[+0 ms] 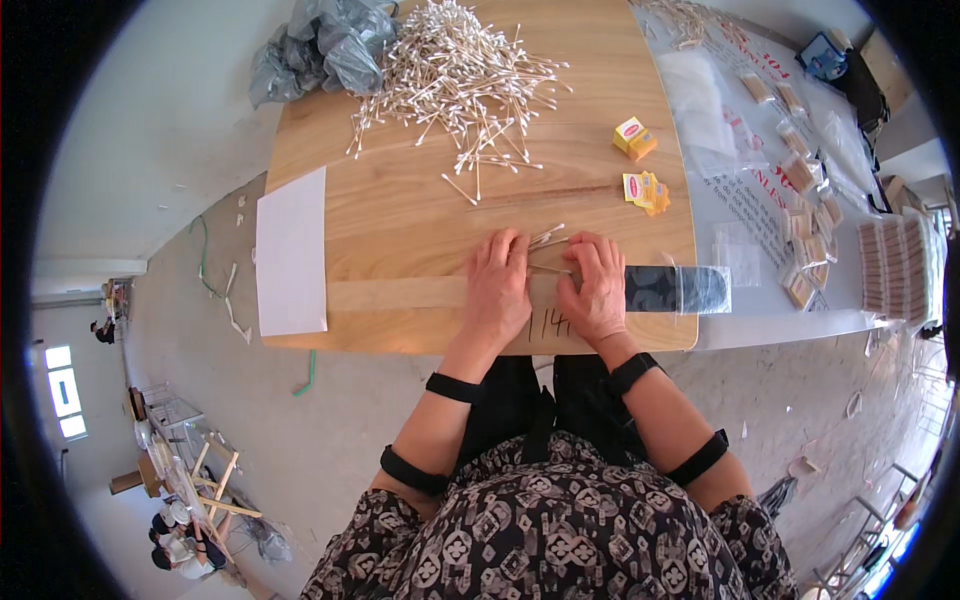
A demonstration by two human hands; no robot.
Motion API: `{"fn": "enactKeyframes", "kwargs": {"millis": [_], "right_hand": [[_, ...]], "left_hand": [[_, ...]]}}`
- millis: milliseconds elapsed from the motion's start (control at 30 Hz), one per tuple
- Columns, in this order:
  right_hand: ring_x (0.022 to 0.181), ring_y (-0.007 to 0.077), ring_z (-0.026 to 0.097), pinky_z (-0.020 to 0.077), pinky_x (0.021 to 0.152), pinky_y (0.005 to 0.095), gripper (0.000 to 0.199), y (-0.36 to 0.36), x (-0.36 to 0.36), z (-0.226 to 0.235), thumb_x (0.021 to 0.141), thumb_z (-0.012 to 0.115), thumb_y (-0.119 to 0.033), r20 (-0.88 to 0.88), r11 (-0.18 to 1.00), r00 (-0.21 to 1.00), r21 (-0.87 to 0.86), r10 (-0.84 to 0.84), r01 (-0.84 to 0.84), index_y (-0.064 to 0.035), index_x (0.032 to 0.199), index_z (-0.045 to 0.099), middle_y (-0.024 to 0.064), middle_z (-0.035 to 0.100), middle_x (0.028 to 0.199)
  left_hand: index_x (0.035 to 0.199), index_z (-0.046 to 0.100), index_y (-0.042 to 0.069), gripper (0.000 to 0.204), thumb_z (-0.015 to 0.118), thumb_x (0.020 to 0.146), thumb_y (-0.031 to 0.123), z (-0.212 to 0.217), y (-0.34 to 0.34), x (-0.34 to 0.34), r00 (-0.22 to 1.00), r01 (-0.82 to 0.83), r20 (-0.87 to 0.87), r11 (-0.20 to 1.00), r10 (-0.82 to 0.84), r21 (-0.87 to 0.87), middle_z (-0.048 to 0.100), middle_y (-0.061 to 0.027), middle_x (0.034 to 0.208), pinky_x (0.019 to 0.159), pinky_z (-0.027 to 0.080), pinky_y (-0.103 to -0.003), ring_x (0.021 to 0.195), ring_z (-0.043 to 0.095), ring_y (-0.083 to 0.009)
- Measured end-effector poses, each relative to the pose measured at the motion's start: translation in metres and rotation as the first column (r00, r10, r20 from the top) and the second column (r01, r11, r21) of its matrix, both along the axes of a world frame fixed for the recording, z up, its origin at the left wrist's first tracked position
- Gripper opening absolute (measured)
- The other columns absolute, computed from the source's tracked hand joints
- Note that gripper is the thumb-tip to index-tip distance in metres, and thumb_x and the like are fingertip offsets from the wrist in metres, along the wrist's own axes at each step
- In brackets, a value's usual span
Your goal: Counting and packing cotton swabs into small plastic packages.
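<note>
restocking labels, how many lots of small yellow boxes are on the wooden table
2. One lot of yellow boxes lies right of the cotton swab pile; a second lot lies nearer, above the right hand. Each may hold several boxes, too small to count.

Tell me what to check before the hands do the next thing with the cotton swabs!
1. Left hand flat on the wooden table, beside the small bunch of swabs: ok.
2. Right hand on the bunch's other side: ok.
3. Swabs in the bunch lined up evenly: not ok, tips splay out.
4. Big swab pile lying on the table: ok.
5. Yellow boxes apart from the hands: ok.
6. How many swabs are under the fingers: cannot tell.
</note>
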State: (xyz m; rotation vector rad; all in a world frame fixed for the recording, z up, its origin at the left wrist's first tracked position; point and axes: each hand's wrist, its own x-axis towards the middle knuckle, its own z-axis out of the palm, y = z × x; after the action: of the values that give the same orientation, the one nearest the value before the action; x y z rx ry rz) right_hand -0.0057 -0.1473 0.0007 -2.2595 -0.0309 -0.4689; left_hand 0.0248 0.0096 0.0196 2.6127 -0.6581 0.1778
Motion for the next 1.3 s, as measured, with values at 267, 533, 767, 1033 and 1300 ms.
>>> {"fn": "enactKeyframes", "kwargs": {"millis": [267, 533, 767, 1033, 1300], "right_hand": [[0.103, 0.0279, 0.053, 0.0399, 0.087, 0.0423, 0.035, 0.004, -0.001, 0.007, 0.075, 0.069, -0.015, -0.052, 0.988, 0.998, -0.152, 0.027, -0.035, -0.0123, 0.11, 0.065, 0.0078, 0.054, 0.114], [0.105, 0.0299, 0.051, 0.0394, 0.088, 0.0432, 0.038, 0.003, 0.0, 0.004, 0.073, 0.074, -0.017, -0.048, 0.994, 0.999, -0.108, 0.007, -0.012, -0.0089, 0.107, 0.061, 0.0083, 0.053, 0.116], [0.105, 0.0313, 0.051, 0.0393, 0.088, 0.0435, 0.037, 0.004, 0.0, 0.004, 0.072, 0.074, -0.017, -0.031, 0.994, 0.999, -0.105, -0.008, 0.005, -0.0068, 0.104, 0.06, 0.0089, 0.053, 0.114], [0.104, 0.0321, 0.051, 0.0402, 0.087, 0.0438, 0.033, 0.003, 0.001, -0.001, 0.073, 0.072, -0.015, -0.049, 0.994, 0.998, -0.108, -0.025, 0.019, -0.0064, 0.102, 0.06, 0.0097, 0.054, 0.112], [0.106, 0.0331, 0.05, 0.0401, 0.09, 0.0446, 0.041, 0.003, 0.0, 0.004, 0.071, 0.071, -0.014, -0.043, 0.998, 0.999, -0.069, -0.013, 0.01, -0.0071, 0.11, 0.058, 0.0108, 0.053, 0.116]], "left_hand": [[0.127, 0.056, -0.001, 0.046, 0.06, 0.082, 0.005, -0.002, 0.004, -0.003, 0.999, 0.04, 0.011, 0.999, -0.04, 0.038, 0.047, -0.0141, 0.135, 0.106, 0.035, -0.047, 0.129, 0.044, -0.0325], [0.126, 0.057, 0.0, 0.046, 0.059, 0.081, 0.002, -0.002, 0.004, -0.002, 0.999, 0.027, -0.045, 1.0, -0.026, 0.015, 0.047, -0.014, 0.137, 0.108, 0.034, -0.048, 0.13, 0.043, -0.0333], [0.129, 0.054, 0.0, 0.048, 0.061, 0.082, 0.003, 0.002, 0.002, -0.001, 0.998, 0.015, -0.064, 1.0, -0.015, -0.014, 0.047, -0.0139, 0.136, 0.108, 0.034, -0.047, 0.13, 0.043, -0.0333], [0.14, 0.045, 0.002, 0.061, 0.066, 0.083, 0.009, 0.01, 0.0, -0.011, 0.998, 0.031, -0.06, 0.998, -0.027, 0.06, 0.035, -0.0165, 0.15, 0.113, 0.027, -0.052, 0.142, 0.028, -0.0358], [0.143, 0.042, 0.0, 0.066, 0.066, 0.086, 0.024, 0.002, -0.001, -0.023, 0.997, -0.022, -0.075, 0.982, 0.037, 0.188, 0.03, -0.0169, 0.154, 0.115, 0.021, -0.055, 0.146, 0.022, -0.0341]]}}
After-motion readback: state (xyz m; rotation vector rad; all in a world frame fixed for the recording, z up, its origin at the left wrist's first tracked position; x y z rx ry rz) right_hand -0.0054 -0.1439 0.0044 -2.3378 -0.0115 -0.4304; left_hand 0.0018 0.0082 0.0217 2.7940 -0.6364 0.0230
